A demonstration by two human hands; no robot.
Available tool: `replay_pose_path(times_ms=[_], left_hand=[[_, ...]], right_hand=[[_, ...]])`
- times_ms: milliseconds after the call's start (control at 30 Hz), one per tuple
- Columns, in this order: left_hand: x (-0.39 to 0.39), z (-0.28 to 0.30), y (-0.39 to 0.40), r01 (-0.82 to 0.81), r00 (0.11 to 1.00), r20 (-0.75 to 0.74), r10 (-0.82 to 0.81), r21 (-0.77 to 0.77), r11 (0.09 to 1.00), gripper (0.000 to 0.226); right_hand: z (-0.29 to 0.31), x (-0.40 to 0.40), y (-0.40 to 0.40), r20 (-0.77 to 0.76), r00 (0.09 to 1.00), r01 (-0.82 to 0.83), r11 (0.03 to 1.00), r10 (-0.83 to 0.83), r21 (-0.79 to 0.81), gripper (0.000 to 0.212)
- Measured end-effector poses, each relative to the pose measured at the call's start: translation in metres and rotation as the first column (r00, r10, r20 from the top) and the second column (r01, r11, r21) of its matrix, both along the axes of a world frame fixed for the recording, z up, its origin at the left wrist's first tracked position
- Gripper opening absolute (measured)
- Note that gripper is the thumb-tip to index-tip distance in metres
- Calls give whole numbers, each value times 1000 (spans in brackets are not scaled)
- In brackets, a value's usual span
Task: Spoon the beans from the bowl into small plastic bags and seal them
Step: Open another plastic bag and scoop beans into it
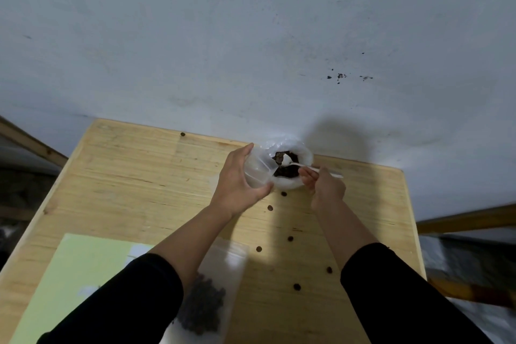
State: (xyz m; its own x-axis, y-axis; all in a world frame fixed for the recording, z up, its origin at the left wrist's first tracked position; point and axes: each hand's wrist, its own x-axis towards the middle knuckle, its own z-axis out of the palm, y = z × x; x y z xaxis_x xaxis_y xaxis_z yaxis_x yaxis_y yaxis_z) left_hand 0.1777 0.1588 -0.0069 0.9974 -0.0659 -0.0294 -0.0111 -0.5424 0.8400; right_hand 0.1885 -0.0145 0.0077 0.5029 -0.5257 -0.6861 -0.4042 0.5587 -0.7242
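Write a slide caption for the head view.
Left hand steadies the bowl while right hand spoons beans; strays litter the table.

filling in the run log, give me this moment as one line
left hand: holds bowl | right hand: pinches spoon in beans | filled bag: near table edge

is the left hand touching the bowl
Touching: the head view shows the left hand with fingers and thumb curled round the bowl rim.
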Motion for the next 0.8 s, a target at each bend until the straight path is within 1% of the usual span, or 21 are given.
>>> replay_pose_path(times_ms=[100, 267, 400, 467, 533, 600, 667, 700, 733, 800], left_hand=[[-1, 1, 0, 7, 1000, -13, -7, -13, 1000, 89], [-4, 3, -1, 23, 1000, -20, -24, -34, 999, 90], [-7, 8, -3, 29, 1000, 10, -29, -30, 999, 89], [-9, 12, -6, 43, 999, 23, -42, -38, 998, 89], [-12, 17, -10, 54, 998, 29, -52, -49, 997, 89], [-13, 21, -14, 52, 998, 39, -50, -55, 997, 89], [-14, 25, -16, 49, 997, 55, -47, -48, 998, 89], [-14, 27, -17, 46, 997, 63, -43, -53, 998, 90], [-15, 28, -17, 40, 997, 67, -35, -65, 997, 90], [-17, 29, -17, 25, 997, 77, -19, -78, 997, 90]], right_hand=[[4, -7, -7, 11, 1000, 17, 1000, -17, -13, 22], [25, -26, -16, 80, 997, -1, 998, 6, -56, 25], [52, -36, -18, 186, 975, -101, 990, 119, -102, 26], [65, -40, -15, 229, 948, -182, 967, 220, -177, 27], [75, -45, -12, 234, 899, -282, 899, 370, -336, 28], [84, -51, -10, 194, 823, -375, 768, 533, -519, 27], [92, -58, -10, 112, 760, -426, 620, 641, -659, 26], [95, -61, -11, 69, 744, -437, 563, 664, -702, 25], [97, -64, -13, 44, 738, -439, 529, 673, -726, 23], [101, -71, -17, 36, 732, -440, 514, 680, -736, 17]])
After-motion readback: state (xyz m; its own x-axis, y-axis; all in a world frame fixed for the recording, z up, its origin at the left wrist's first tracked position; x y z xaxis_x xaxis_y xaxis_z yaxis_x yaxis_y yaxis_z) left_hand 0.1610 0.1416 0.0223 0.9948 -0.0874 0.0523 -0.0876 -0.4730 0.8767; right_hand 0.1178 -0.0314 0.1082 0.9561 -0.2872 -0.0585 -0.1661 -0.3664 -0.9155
